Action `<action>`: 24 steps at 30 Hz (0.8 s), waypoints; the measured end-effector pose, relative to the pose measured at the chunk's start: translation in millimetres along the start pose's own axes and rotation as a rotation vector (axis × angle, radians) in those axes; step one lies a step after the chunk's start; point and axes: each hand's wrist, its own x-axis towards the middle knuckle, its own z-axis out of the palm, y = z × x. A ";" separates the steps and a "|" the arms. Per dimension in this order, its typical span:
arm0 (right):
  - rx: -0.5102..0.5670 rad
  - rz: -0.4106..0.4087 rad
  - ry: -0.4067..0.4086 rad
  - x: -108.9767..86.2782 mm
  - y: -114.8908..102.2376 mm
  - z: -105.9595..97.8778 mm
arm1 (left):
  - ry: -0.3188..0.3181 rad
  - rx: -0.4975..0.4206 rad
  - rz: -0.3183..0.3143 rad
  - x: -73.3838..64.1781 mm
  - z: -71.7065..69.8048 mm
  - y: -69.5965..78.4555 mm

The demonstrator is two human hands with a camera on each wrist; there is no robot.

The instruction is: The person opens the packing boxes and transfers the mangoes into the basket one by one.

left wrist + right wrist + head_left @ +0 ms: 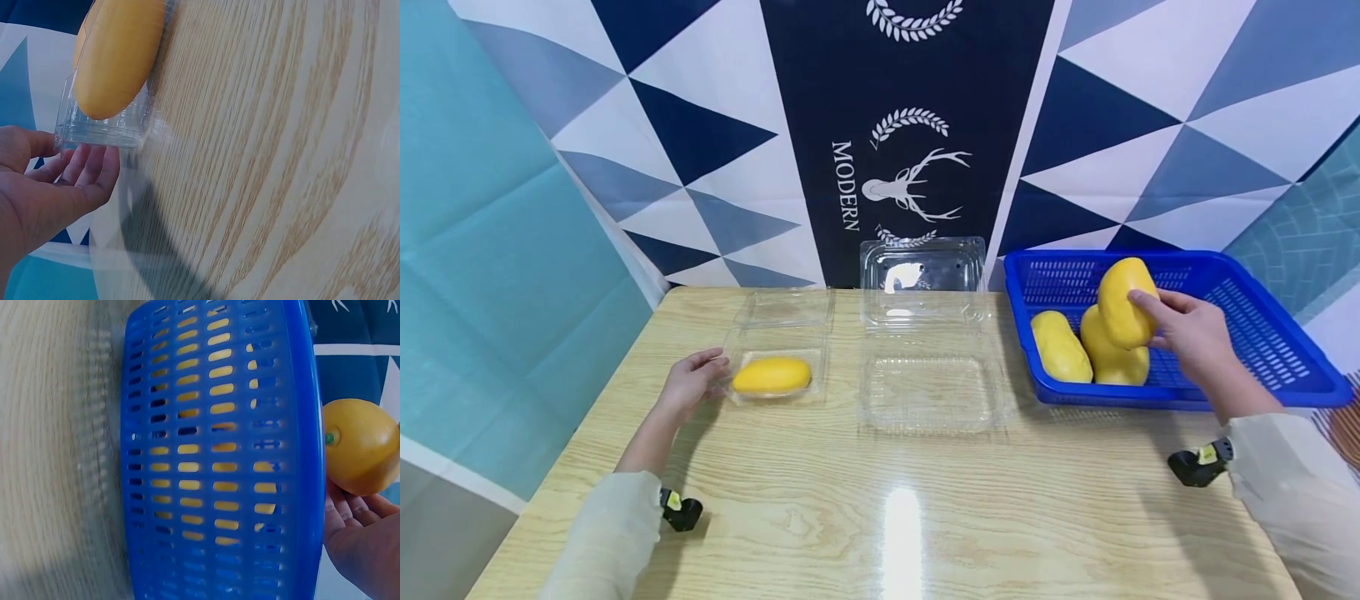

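As we read the head view from left to right, we judge the work to be begun but unfinished. At the left, the left hand (695,383) holds the rim of the small clear container (782,348), in which a boxed fruit (772,376), yellow and oblong, lies lengthwise; its small lid (786,307) lies open behind. At the centre, the larger clear container (928,392) rests on the wooden table (775,517), bare inside, its large lid (925,267) raised at the back. At the right, the right hand (1195,333) grasps the held fruit (1123,300) above the blue basket (1255,325); below it we see a left basket fruit (1060,346) and a partly hidden right basket fruit (1116,367). Thus we count one fruit boxed, three fruits outside the containers and both lids open.

Comparing views in the same order, we find that the left wrist view alone makes clear the left hand's grip, thumb above the rim and fingers below it. Only the head view sets both containers and the basket side by side. From the right wrist view we learn of a green spot (329,439) on the end of the held fruit, unseen from the head, while yellow shows through the basket's slots
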 end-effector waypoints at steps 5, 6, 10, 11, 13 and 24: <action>0.007 0.009 -0.013 0.9 5.1 -5.8 | -0.004 0.004 0.003 -0.1 0.2 2.0; 0.011 0.010 -0.015 1.2 5.9 -6.9 | -0.005 0.004 0.003 0.1 0.2 2.1; 0.014 0.019 -0.018 2.6 8.9 -10.8 | -0.007 0.007 0.006 0.5 0.3 2.9; 0.012 0.021 -0.017 3.0 9.7 -11.7 | -0.008 0.008 0.007 0.6 0.3 3.0; 0.000 0.026 -0.015 4.0 12.1 -13.6 | -0.007 0.012 0.008 0.7 0.4 3.3; -0.012 0.072 -0.016 8.1 24.7 -26.8 | -0.003 0.007 0.010 2.5 0.7 2.7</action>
